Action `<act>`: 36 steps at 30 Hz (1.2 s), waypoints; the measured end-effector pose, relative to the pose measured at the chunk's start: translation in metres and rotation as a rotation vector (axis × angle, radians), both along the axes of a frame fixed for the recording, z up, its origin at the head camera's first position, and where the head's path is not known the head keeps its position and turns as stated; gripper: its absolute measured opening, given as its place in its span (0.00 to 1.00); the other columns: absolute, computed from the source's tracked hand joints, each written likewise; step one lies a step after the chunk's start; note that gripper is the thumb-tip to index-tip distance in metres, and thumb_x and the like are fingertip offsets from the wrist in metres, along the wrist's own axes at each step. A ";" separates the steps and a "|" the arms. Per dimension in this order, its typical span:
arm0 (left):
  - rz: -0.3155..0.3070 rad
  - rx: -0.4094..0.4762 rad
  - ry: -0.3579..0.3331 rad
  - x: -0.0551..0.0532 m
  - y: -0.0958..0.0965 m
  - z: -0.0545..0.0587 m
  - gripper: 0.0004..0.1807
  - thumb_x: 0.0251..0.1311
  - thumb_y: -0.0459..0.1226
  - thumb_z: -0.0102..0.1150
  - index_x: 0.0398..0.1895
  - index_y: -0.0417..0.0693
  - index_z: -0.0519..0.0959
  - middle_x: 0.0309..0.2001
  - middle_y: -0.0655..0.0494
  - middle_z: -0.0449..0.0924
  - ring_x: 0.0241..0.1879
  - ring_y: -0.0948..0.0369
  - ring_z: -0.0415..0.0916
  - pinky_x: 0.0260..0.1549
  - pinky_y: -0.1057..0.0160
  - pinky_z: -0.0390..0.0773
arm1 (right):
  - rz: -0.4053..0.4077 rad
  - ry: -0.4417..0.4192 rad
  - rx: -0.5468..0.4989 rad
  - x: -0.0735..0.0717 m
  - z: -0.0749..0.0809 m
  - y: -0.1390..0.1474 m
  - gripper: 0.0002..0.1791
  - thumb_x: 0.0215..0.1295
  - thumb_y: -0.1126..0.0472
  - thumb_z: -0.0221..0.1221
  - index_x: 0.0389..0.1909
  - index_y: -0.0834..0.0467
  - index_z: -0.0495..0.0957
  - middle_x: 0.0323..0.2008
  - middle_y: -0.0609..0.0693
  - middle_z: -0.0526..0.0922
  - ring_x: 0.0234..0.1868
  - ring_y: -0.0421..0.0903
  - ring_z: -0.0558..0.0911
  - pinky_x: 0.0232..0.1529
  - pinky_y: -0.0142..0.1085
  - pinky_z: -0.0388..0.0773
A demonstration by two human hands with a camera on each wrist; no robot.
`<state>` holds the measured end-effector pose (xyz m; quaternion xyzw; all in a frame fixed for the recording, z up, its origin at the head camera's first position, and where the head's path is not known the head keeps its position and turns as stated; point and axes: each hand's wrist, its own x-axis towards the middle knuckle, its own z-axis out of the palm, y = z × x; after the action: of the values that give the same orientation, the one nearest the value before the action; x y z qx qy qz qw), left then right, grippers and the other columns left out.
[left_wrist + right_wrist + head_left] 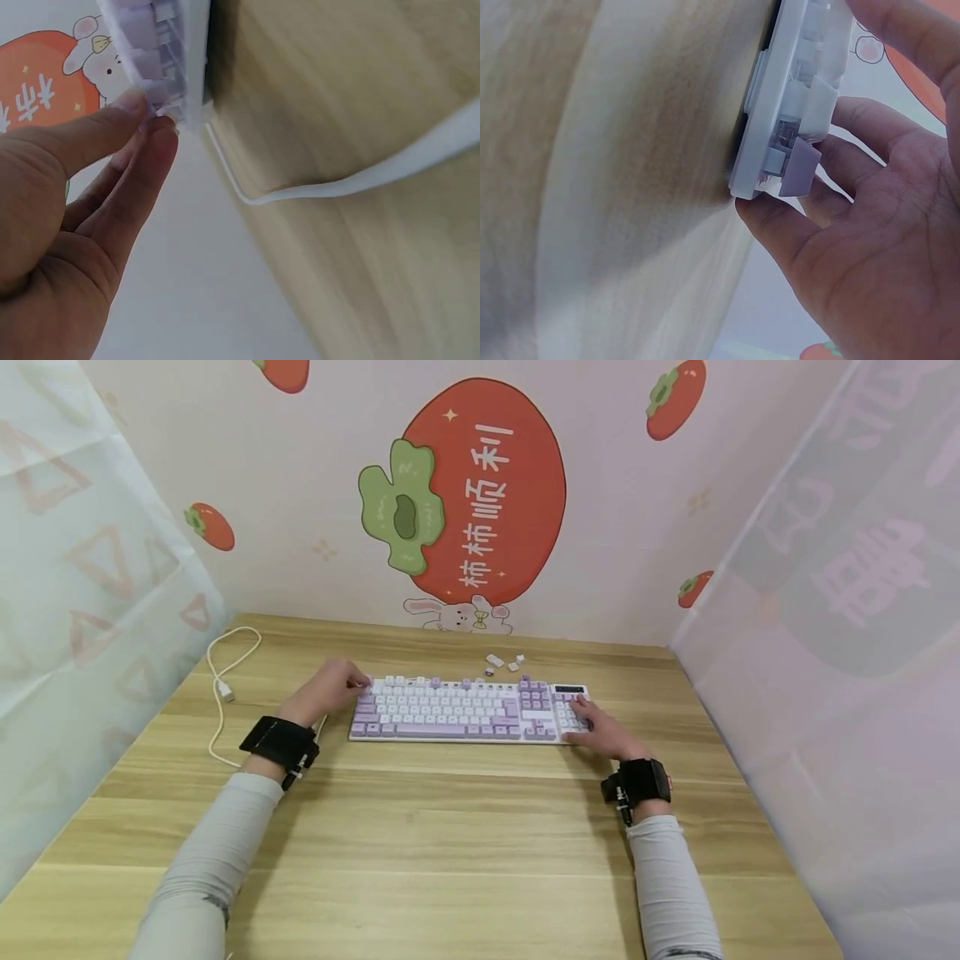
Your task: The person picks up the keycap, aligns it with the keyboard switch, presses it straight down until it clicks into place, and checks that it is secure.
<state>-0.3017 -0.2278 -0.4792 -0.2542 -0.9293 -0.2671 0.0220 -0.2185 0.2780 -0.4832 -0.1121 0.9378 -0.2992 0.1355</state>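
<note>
A white and lilac keyboard [442,710] lies across the back half of the table. At its far left corner my left hand [330,687] pinches a lilac keycap [156,91] between thumb and fingertips. In the left wrist view the pinched cap is at the keyboard's end, and its underside is hidden. At the other end my right hand [603,733] holds the keyboard by the number pad, one digit at the front edge and others over the keys. The right wrist view shows a lilac keycap [801,169] at the corner near my palm. Bare switches show along the top row.
Several loose keycaps [495,660] lie behind the keyboard. A white cable [217,677] with a USB plug [225,691] loops on the left of the wooden table [450,843]. A printed backdrop [600,527] rises at the table's back edge, with hanging sheets on both sides.
</note>
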 end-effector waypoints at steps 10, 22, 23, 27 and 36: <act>-0.030 -0.049 0.038 0.001 0.003 0.002 0.10 0.59 0.19 0.62 0.42 0.29 0.86 0.39 0.36 0.85 0.43 0.43 0.82 0.44 0.46 0.82 | 0.010 0.018 0.000 -0.001 0.001 -0.001 0.45 0.72 0.52 0.61 0.80 0.64 0.49 0.80 0.67 0.41 0.79 0.68 0.41 0.75 0.63 0.45; -0.050 -0.227 0.047 0.026 0.010 -0.005 0.12 0.67 0.21 0.48 0.36 0.31 0.84 0.43 0.41 0.76 0.43 0.47 0.77 0.47 0.48 0.80 | 0.015 -0.008 -0.011 0.002 -0.002 -0.003 0.45 0.72 0.52 0.61 0.80 0.63 0.49 0.80 0.66 0.41 0.79 0.68 0.41 0.75 0.64 0.45; -0.050 -0.245 0.074 0.029 0.012 -0.006 0.13 0.68 0.21 0.47 0.41 0.29 0.83 0.46 0.39 0.76 0.46 0.45 0.78 0.50 0.46 0.80 | 0.015 -0.002 -0.016 0.003 -0.001 -0.002 0.45 0.72 0.52 0.61 0.80 0.64 0.49 0.80 0.67 0.41 0.79 0.69 0.41 0.75 0.64 0.45; -0.007 -0.350 0.134 0.042 0.019 -0.003 0.15 0.71 0.22 0.44 0.51 0.28 0.81 0.54 0.35 0.77 0.52 0.41 0.79 0.55 0.44 0.79 | 0.021 0.018 -0.025 0.003 0.001 0.001 0.44 0.72 0.54 0.61 0.79 0.65 0.50 0.80 0.68 0.42 0.79 0.70 0.41 0.75 0.64 0.45; 0.022 -0.466 0.240 0.059 0.029 -0.001 0.11 0.67 0.21 0.51 0.48 0.25 0.80 0.48 0.29 0.82 0.45 0.41 0.83 0.45 0.47 0.83 | 0.024 0.015 -0.018 0.002 0.001 -0.001 0.44 0.72 0.54 0.61 0.79 0.65 0.49 0.79 0.69 0.41 0.79 0.70 0.41 0.75 0.64 0.44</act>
<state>-0.2432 -0.1987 -0.4799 -0.2720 -0.9592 -0.0136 0.0757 -0.2169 0.2768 -0.4819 -0.1267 0.9347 -0.3050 0.1313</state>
